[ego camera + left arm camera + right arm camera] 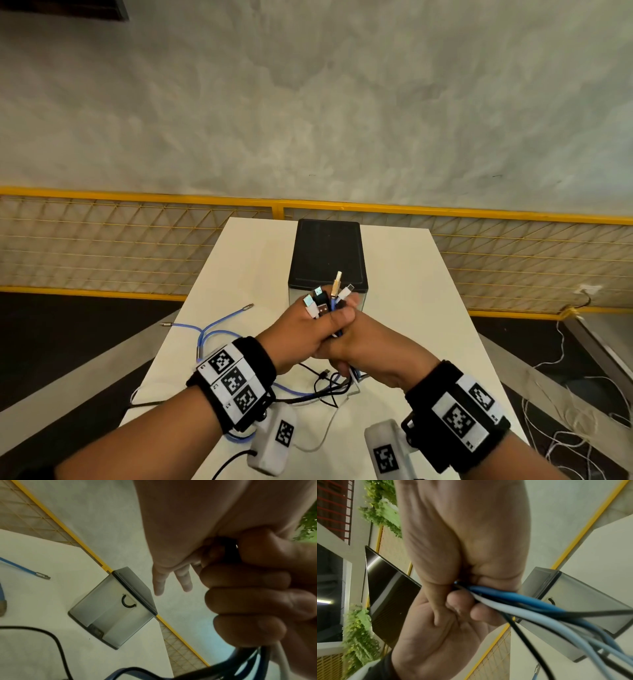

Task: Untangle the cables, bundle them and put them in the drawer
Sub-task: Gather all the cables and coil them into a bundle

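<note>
Both hands meet above the white table [428,301] around one bundle of cables [327,301], whose several plugs stick up out of the grip. My left hand [301,329] grips the bundle just under the plugs, thumb across the top. My right hand [370,349] wraps the same cables from below and the right. Blue, white and black cables [522,601] run out of the fists and hang to the table. A blue cable [212,332] trails left, its metal tip [41,575] lying loose. The drawer box [327,253], black-topped with a translucent front [113,609], stands just beyond the hands, its drawer pushed in.
Loose black and white cable loops [322,387] lie on the table under my wrists. A yellow mesh fence [137,240] runs behind the table. White cords [561,428] lie on the floor to the right. Bare tabletop shows on both sides of the box.
</note>
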A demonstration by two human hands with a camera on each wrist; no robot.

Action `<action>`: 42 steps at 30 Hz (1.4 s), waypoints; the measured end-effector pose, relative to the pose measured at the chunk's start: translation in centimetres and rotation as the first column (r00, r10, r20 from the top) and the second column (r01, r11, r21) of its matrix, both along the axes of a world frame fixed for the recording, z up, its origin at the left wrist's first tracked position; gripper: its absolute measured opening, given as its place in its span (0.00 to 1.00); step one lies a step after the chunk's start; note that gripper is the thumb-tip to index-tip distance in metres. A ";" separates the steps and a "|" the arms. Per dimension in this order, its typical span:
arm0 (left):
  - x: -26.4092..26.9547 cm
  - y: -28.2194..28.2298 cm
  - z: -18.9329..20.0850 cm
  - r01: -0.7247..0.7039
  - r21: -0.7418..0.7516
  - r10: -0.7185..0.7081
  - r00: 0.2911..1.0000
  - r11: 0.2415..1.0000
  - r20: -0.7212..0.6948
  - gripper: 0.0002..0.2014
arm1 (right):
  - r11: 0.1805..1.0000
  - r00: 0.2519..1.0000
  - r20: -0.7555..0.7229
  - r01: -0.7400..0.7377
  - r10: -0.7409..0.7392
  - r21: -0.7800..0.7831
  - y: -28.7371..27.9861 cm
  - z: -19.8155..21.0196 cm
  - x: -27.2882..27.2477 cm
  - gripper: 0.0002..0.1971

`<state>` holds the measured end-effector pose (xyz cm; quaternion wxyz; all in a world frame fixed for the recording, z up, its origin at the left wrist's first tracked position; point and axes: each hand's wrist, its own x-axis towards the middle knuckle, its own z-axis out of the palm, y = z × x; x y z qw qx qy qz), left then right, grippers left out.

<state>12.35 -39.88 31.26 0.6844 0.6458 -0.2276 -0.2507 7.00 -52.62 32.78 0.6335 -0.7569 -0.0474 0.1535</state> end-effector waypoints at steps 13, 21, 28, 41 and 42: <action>0.2 -0.9 0.2 -0.139 -0.122 0.093 0.941 0.983 -0.325 0.15 | 0.990 0.990 0.058 0.130 -0.127 -0.050 -0.3 -1.7 -1.1 0.11; 0.8 -1.5 2.0 -0.269 -0.207 0.154 0.882 0.941 -0.446 0.16 | 0.990 0.987 0.129 0.108 -0.096 -0.086 0.1 -1.1 -0.6 0.09; 1.0 -0.9 3.2 -0.231 -0.286 0.075 0.880 0.930 -0.468 0.23 | 0.999 0.995 0.094 0.026 -0.023 -0.028 0.0 -2.4 -0.9 0.07; 3.1 0.7 4.1 -0.353 -0.264 0.198 0.858 0.897 -0.475 0.24 | 0.989 0.989 -0.057 0.142 -0.139 0.049 -0.5 -6.7 -2.4 0.10; 3.4 0.9 4.1 -0.386 -0.272 0.221 0.846 0.882 -0.485 0.25 | 0.984 0.985 -0.071 0.161 -0.156 0.077 -0.7 -6.9 -2.6 0.14</action>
